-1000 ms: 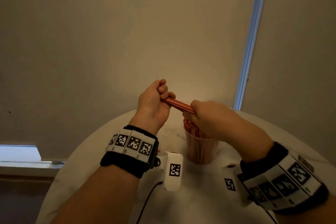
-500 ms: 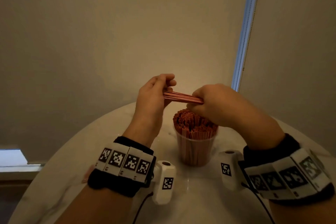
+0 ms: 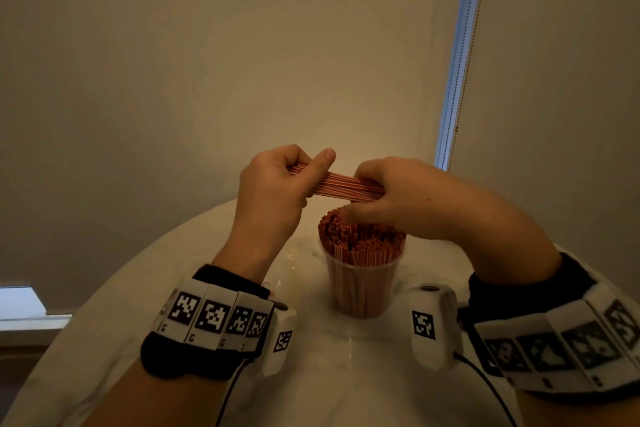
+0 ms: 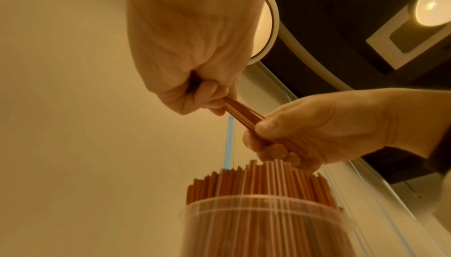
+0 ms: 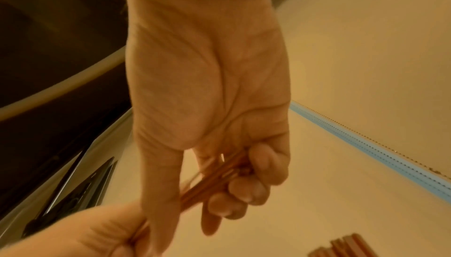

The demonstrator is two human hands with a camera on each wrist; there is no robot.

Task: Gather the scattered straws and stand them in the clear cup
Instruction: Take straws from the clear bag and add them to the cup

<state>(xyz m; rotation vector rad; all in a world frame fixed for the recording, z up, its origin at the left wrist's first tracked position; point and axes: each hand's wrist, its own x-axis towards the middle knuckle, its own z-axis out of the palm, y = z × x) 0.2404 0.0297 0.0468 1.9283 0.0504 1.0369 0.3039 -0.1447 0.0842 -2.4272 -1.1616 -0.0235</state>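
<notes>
A clear plastic cup (image 3: 362,284) (image 4: 266,228) stands on the round white table (image 3: 329,374), packed with upright red-and-white striped straws (image 3: 360,239) (image 4: 258,182). Above the cup I hold a small bundle of straws (image 3: 341,186) (image 4: 244,115) (image 5: 209,182) roughly level between both hands. My left hand (image 3: 277,184) (image 4: 205,95) grips the bundle's left end with the thumb laid over it. My right hand (image 3: 384,194) (image 5: 234,182) grips the right end in curled fingers, just above the straw tops.
A pale wall rises close behind the table, with a blue-lit blind edge (image 3: 457,55) at the right. A window sill (image 3: 31,315) shows at the lower left. Wrist cameras with cables (image 3: 429,326) hang below both wrists near the cup.
The bundle has gone from tilted to nearly level above the cup. My left thumb now lies over the straws, and the head view has dropped to show more table.
</notes>
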